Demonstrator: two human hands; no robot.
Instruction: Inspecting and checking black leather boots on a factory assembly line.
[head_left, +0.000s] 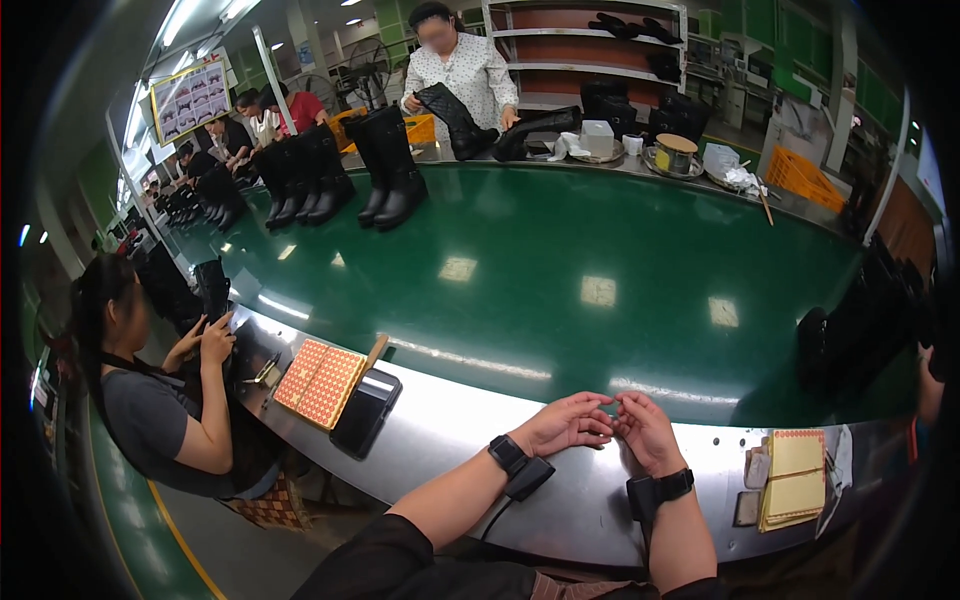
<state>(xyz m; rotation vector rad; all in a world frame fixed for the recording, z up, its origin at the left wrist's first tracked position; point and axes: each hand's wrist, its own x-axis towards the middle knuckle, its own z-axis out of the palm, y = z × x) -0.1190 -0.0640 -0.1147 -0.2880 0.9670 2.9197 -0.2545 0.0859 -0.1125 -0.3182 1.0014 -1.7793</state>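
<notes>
Just above the steel ledge point(450, 410), my left hand point(570, 424) and my right hand point(646, 432) meet at their fingertips near the green belt's front edge. The thumb and index finger of each are drawn together in a pinch, the other fingers loosely curled. Anything between the fingertips is too small to make out. Both wrists carry black straps with small devices, and a cable hangs from the left one. On the ledge to my left lie a stack of red-patterned cards point(320, 383) and a black tray-like case point(366, 414).
A pale-yellow paper stack point(793, 482) lies at my right. Black boots point(391, 170) stand across the green belt point(520, 270), and more dark boots point(850, 320) are at far right. One co-worker point(165, 390) sits to my left; another point(455, 75) handles boots opposite.
</notes>
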